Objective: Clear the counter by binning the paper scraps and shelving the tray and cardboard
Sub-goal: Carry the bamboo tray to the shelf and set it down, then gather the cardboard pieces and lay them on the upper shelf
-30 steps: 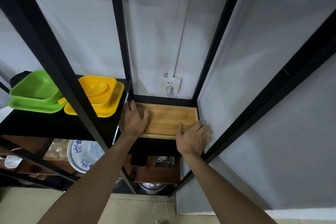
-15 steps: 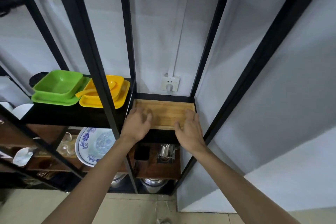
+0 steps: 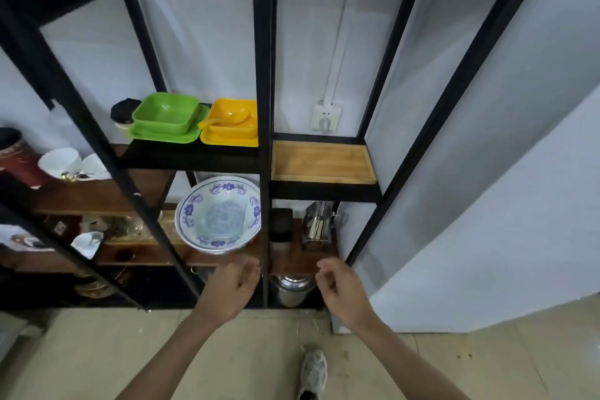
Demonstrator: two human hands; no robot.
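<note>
Both our hands are empty: the left hand (image 3: 232, 291) and the right hand (image 3: 341, 291) hang side by side, a post-width apart, fingers loosely curled inward and gripping nothing, touching nothing. Between them and just beyond stands a black upright of the shelving rack (image 3: 264, 172). Above the right hand, well apart from it, the wooden tray (image 3: 323, 162) lies flat on the narrow black shelf of the right-hand bay, filling most of that shelf, its near edge close to the shelf front. On the wall behind it is a wall socket (image 3: 325, 116). Directly beyond the right hand, one shelf lower than the tray, are a metal utensil holder (image 3: 317, 226) and a dark box (image 3: 281, 224); below those, a steel pot (image 3: 290, 289). Above the left hand leans a blue-and-white bowl (image 3: 219, 214); higher, level with the tray, are a green dish set (image 3: 167, 122) and a yellow dish set (image 3: 232, 123) with a spoon. Near our arms, a shoe (image 3: 312, 373) on the tiled floor. Judgement: tray shelving looks done. Neither counter, bin, paper scraps nor cardboard is in view, so we cannot tell their status; cardboard likely remains, since none shows on the visible shelves.
</note>
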